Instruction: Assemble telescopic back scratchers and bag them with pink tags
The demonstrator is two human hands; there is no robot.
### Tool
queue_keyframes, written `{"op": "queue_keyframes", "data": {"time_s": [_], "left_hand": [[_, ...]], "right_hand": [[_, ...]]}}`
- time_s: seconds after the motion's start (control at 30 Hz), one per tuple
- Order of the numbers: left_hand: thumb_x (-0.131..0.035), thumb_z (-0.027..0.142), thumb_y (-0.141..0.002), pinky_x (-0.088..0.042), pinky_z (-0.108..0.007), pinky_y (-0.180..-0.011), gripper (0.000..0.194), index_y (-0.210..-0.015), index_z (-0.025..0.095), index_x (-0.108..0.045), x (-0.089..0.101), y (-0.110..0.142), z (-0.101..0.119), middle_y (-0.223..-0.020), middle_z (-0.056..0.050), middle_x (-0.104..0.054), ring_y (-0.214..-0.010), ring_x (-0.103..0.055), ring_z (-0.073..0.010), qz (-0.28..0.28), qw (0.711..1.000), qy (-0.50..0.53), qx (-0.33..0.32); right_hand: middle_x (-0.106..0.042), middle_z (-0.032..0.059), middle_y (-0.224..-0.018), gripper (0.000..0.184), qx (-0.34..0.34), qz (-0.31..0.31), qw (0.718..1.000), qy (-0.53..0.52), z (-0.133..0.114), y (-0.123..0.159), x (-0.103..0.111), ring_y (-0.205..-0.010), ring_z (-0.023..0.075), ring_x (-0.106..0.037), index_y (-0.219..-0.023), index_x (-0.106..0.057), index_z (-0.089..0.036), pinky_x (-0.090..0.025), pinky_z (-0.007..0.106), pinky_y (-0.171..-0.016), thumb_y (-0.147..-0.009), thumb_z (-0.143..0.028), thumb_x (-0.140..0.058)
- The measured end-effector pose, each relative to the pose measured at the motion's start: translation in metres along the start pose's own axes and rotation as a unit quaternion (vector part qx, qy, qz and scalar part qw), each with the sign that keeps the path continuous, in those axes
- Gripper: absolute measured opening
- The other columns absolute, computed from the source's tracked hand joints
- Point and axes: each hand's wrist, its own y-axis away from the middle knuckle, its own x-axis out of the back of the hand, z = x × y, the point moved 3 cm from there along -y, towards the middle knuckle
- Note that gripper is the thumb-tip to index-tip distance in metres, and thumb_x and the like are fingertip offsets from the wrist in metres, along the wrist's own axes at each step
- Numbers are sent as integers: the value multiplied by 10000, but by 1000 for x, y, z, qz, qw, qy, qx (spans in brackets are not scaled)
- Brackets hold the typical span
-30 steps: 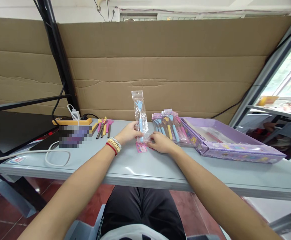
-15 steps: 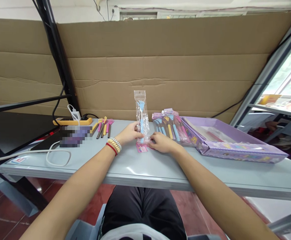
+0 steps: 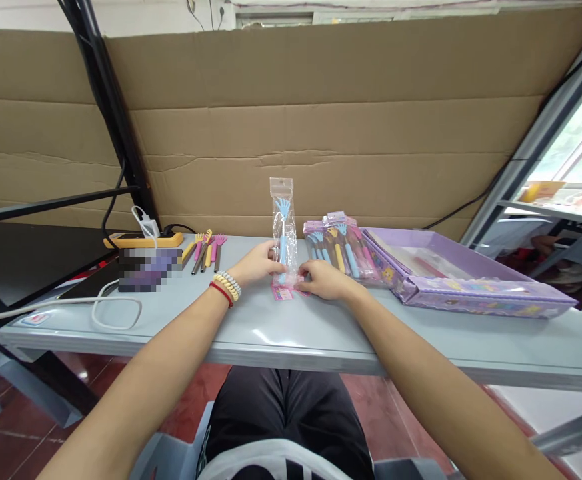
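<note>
My left hand (image 3: pixel 258 265) is closed around the lower part of a clear plastic bag (image 3: pixel 276 220), holding it upright above the table. Inside the bag stands a blue back scratcher (image 3: pixel 283 212) with its hand-shaped end at the top. My right hand (image 3: pixel 323 279) pinches the bag's lower right corner, close to the tabletop; its fingertips are partly hidden. Pink cards (image 3: pixel 282 293) lie flat under the bag between both hands. Just beyond my right hand rest several bagged back scratchers (image 3: pixel 343 250) in blue, yellow and pink.
Loose back scratchers (image 3: pixel 203 252) lie on the grey table (image 3: pixel 271 337) to the left, beside a blurred-out object (image 3: pixel 149 270), a yellow power strip (image 3: pixel 121 241) and a white cable (image 3: pixel 117 328). A purple box (image 3: pixel 485 300) stands at right. Cardboard (image 3: pixel 321 133) walls the back.
The bag and both hands stay nearly in place. My right fingers have curled slightly more at the bag's lower corner. The whole view has shifted a little.
</note>
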Motion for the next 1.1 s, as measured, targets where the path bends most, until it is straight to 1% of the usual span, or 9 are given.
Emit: {"op": "queue_keyframes", "data": {"time_s": [0.13, 0.23, 0.3, 0.4, 0.47, 0.63, 0.8, 0.97, 1.1], "left_hand": [[-648, 80, -608, -432, -216, -571, 382, -974, 140, -558, 1, 0, 0, -735, 12, -584, -646, -560, -105, 12, 1000, -12, -5], [-631, 69, -607, -403, -206, -529, 381, -978, 126, -565, 2, -1, -1, -683, 26, -556, -585, -518, -86, 18, 999, -28, 5], [-617, 63, -609, -392, -210, -511, 514, -1114, 113, -538, 3, -1, -3, -659, 38, -544, -550, -497, -83, 17, 999, -27, 19], [-612, 66, -616, -388, -222, -498, 817, -1381, 101, -327, 6, -2, -7, -631, 61, -532, -513, -489, -93, 30, 999, -22, 37], [-614, 77, -627, -369, -218, -485, 868, -1422, 91, -267, 9, -3, -9, -604, 74, -509, -499, -479, -93, 44, 997, -38, 42], [-594, 96, -656, -427, -218, -577, 504, -1160, 97, -578, 12, -4, -11, -804, -28, -654, -688, -597, -126, 41, 994, -88, 52], [-558, 110, -679, -484, -273, -696, 417, -1090, 98, -629, 11, -4, -11, -865, -53, -688, -768, -637, -172, 27, 989, -134, 55], [-561, 124, -689, -480, -289, -790, 438, -1121, 114, -629, 13, -5, -13, -966, -65, -694, -888, -631, -188, 22, 982, -186, 18], [-566, 131, -698, -478, -299, -841, 429, -1122, 113, -628, 13, -6, -13, -984, -63, -695, -909, -631, -190, 16, 977, -212, -4]], "right_hand": [[-662, 52, -852, 185, -25, 21, 999, -43, 1, 2, 2, -754, 171, -571, -864, -612, -150, -365, 231, -633, -729, -254, -684], [-645, 25, -755, 68, -30, 46, 995, -81, 2, 1, 4, -676, 140, -552, -821, -587, -155, -354, 221, -598, -778, -198, -617], [-636, 22, -716, 30, -40, 80, 991, -95, 3, 0, 7, -645, 130, -541, -800, -585, -154, -349, 221, -589, -814, -172, -566], [-645, 40, -732, 96, -85, 173, 977, -96, 8, 1, 17, -662, 140, -551, -854, -626, -144, -359, 230, -607, -827, -158, -535], [-663, 57, -781, 167, -123, 234, 959, -100, 13, 3, 24, -708, 157, -576, -922, -655, -141, -381, 241, -643, -822, -150, -523], [-674, 65, -799, 140, -177, 362, 905, -139, 29, 9, 36, -739, 194, -608, -863, -658, -150, -425, 286, -707, -793, -205, -550], [-661, 52, -757, 46, -215, 447, 853, -161, 44, 16, 46, -709, 200, -601, -750, -600, -170, -436, 312, -716, -735, -206, -578], [-642, 36, -712, 53, -242, 474, 834, -148, 55, 21, 53, -693, 207, -588, -658, -543, -193, -436, 340, -756, -697, -180, -576], [-619, 38, -685, 103, -248, 472, 837, -123, 57, 22, 54, -697, 215, -568, -614, -502, -201, -435, 351, -762, -687, -173, -570]]}}
